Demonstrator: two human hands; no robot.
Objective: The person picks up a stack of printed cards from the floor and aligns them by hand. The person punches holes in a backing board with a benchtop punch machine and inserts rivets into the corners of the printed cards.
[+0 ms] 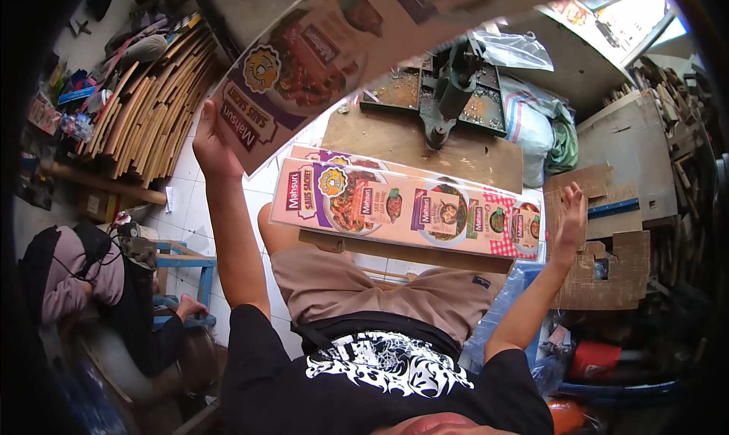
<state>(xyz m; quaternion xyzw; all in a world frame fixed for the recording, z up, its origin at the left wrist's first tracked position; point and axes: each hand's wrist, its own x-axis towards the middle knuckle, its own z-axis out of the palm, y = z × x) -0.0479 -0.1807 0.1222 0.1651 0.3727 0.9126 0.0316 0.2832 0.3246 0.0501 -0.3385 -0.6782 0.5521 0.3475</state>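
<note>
My left hand (217,143) is raised and closed on the edge of a long printed sheet (311,63), pink with food pictures and "Mahsuri Saus Sachet" lettering, tilted across the top of the view. Below it, a small stack of matching printed sheets (402,207) lies in front of my lap, over a wooden board (486,158). Its top sheet looks glossy. To the right of the stack, my right hand (571,219) is lifted with fingers apart and nothing in it.
A dark metal press-like tool (456,86) stands on the board's far side, with trays of small metal pieces. Stacked wooden strips (163,101) lean at left, where another person (114,283) sits near a blue stool (182,260). Sacks (535,124) and cardboard pieces (619,268) are at right.
</note>
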